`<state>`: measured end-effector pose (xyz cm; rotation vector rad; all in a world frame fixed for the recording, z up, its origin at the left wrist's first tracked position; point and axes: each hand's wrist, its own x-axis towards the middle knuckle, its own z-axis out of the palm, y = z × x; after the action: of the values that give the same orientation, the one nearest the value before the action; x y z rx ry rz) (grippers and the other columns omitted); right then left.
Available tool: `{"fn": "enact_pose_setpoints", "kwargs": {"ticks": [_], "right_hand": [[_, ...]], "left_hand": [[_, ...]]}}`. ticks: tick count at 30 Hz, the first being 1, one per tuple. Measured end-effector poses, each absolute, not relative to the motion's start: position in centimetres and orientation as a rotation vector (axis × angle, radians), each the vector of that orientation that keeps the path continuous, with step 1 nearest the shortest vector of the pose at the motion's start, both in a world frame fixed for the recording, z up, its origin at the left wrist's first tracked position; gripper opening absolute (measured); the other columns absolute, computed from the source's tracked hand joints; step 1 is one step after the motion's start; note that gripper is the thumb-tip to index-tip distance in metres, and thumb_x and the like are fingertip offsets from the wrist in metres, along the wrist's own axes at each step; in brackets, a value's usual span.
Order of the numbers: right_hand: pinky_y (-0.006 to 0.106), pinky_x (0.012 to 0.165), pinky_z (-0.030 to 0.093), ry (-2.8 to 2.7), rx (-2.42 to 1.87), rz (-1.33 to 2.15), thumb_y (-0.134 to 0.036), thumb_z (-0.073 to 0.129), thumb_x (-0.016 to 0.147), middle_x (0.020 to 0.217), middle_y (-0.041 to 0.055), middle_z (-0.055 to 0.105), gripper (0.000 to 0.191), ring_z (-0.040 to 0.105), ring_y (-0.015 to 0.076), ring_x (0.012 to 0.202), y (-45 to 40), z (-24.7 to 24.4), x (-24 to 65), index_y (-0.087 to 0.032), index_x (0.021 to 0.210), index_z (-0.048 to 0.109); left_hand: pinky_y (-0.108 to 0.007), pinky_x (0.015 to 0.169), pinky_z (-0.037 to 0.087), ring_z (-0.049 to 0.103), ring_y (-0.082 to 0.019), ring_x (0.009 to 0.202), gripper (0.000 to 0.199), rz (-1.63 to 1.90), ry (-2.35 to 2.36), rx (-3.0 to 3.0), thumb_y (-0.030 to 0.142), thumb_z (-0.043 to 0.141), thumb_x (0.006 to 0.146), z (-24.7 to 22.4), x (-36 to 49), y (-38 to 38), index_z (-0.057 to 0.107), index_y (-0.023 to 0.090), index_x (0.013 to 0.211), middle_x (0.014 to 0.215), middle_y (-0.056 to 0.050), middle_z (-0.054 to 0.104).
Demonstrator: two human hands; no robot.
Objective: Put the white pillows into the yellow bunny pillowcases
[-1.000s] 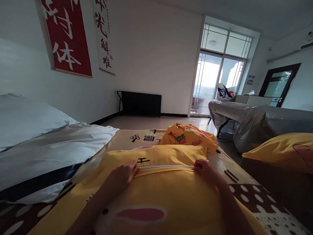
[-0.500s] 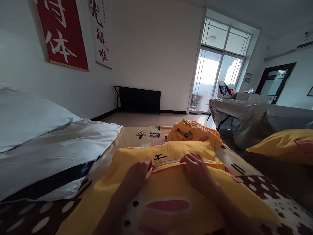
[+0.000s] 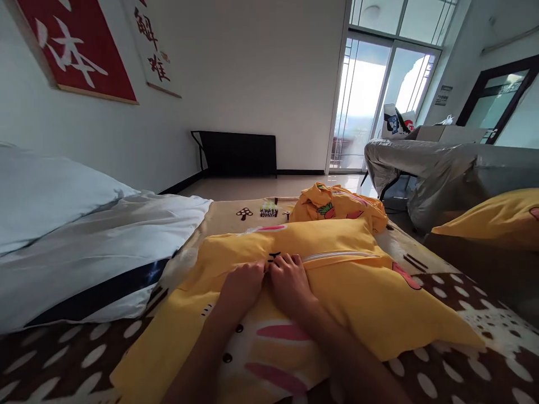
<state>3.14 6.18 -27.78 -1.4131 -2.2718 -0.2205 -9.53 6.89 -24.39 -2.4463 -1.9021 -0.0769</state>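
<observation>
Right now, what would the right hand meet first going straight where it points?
Probably the far part of the yellow pillow the right hand is touching; depth is unclear.

The yellow pillow cover [image 3: 357, 297] is matt cloth, smooth in some spots and wrinkly in others. Its pale zip [image 3: 341, 255] looks smooth and a little shiny. The brown spotted blanket [image 3: 452, 285] looks soft and a bit fuzzy. The white bedding [image 3: 126, 235] is smooth cloth with soft folds, and its dark band [image 3: 113, 290] has a silky shine. The grey sheet [image 3: 433, 168] is crinkly, shiny plastic. The floor [image 3: 244, 185] is glossy, and the tall door [image 3: 364, 101] has smooth glass.
</observation>
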Motion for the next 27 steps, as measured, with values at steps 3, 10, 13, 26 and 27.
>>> {"fn": "enact_pose_setpoints", "kwargs": {"ticks": [3,10,13,26,27], "right_hand": [[0.037,0.085,0.033,-2.298,-1.402,-0.184,-0.017,0.049,0.087,0.098,0.0076,0.065,0.016,0.053,0.0221,0.096,6.0,-27.2,3.4,-0.015,0.095,0.063],[0.036,0.086,0.032,-2.269,-1.373,-0.173,-0.015,0.051,0.086,0.099,0.0068,0.064,0.014,0.051,0.0210,0.095,6.1,-27.3,3.4,-0.016,0.097,0.060],[0.035,0.086,0.032,-2.232,-1.340,-0.196,-0.017,0.050,0.090,0.099,0.0058,0.064,0.013,0.051,0.0207,0.095,6.3,-27.2,3.4,-0.018,0.097,0.061],[0.033,0.077,0.031,-1.978,-1.293,-0.177,-0.022,0.046,0.095,0.086,0.0020,0.064,0.021,0.051,0.0176,0.085,7.2,-28.5,2.9,-0.021,0.081,0.062],[0.032,0.077,0.030,-1.954,-1.288,-0.166,-0.023,0.046,0.096,0.086,0.0017,0.064,0.021,0.051,0.0173,0.084,7.3,-28.5,2.9,-0.021,0.081,0.062]], "left_hand": [[-0.033,0.078,0.046,0.066,-0.024,0.093,0.027,-0.078,-1.894,-2.460,0.011,0.035,0.090,-24.9,-9.1,7.1,0.061,0.016,0.094,0.097,-0.012,0.069],[-0.034,0.084,0.044,0.062,-0.025,0.098,0.027,-0.137,-1.882,-2.418,0.010,0.035,0.089,-24.9,-9.0,7.0,0.061,0.013,0.097,0.104,-0.014,0.066],[-0.034,0.080,0.045,0.064,-0.026,0.093,0.027,-0.191,-1.970,-2.364,0.023,0.033,0.094,-23.9,-9.0,6.3,0.059,0.014,0.095,0.094,-0.014,0.067],[-0.034,0.073,0.040,0.065,-0.028,0.085,0.022,-0.113,-2.093,-2.142,0.026,0.035,0.091,-21.5,-11.7,5.6,0.055,0.016,0.091,0.088,-0.012,0.069],[-0.032,0.070,0.039,0.065,-0.027,0.084,0.021,-0.130,-2.127,-2.137,0.027,0.036,0.091,-21.4,-12.2,5.8,0.054,0.017,0.089,0.086,-0.011,0.069]]}}
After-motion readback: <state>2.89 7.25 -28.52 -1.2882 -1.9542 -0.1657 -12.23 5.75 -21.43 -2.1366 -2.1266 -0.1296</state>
